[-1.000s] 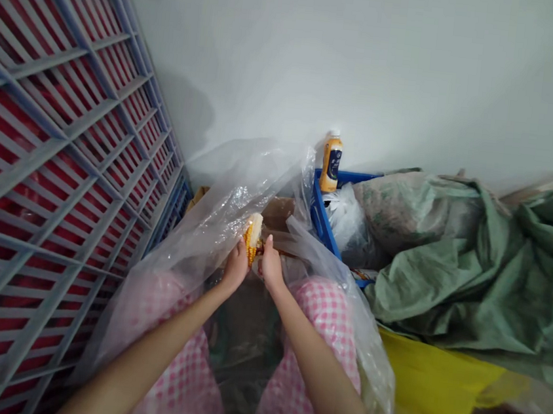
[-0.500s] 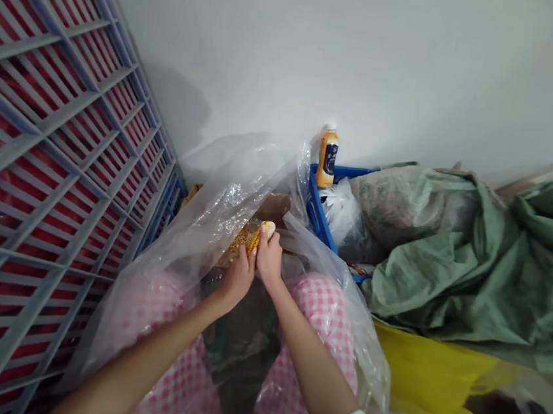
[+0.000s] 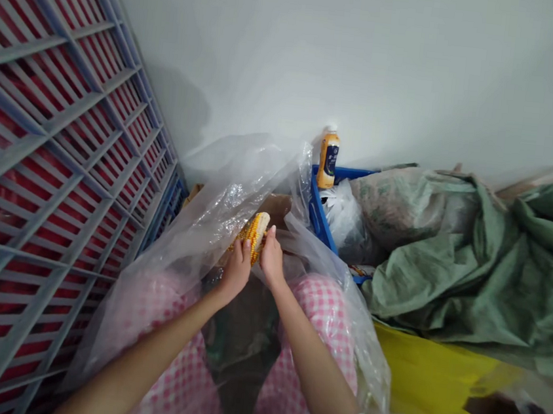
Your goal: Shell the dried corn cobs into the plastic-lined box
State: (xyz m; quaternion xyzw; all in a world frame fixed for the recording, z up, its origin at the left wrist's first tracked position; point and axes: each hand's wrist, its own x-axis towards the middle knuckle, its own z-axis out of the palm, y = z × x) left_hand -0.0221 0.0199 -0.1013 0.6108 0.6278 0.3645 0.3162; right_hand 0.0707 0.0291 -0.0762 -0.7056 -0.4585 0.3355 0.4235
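Observation:
An ear of corn (image 3: 256, 232) stands tilted between my hands, with yellow kernels on its left and a bare pale strip of cob on its right. My left hand (image 3: 237, 270) is closed around its lower left side. Against its right side rests my right hand (image 3: 272, 256), fingers curled and thumb up near the bare strip. Beneath the corn is a cardboard box (image 3: 276, 208) inside a clear plastic sheet (image 3: 224, 182); loose kernels there are mostly hidden by the corn and hands. The sheet also drapes over my knees in pink checked trousers (image 3: 328, 305).
Stacked slatted crates (image 3: 76, 113) rise on the left. At the right, a blue crate (image 3: 322, 215) holds bags, and an orange bottle (image 3: 328, 160) stands at its corner by the wall. Green cloth (image 3: 466, 280) and a yellow sheet (image 3: 431, 375) lie further right.
The ear of corn has turned more upright and shows more of its kernels and bare strip. My right hand has shifted from over its top to its right side.

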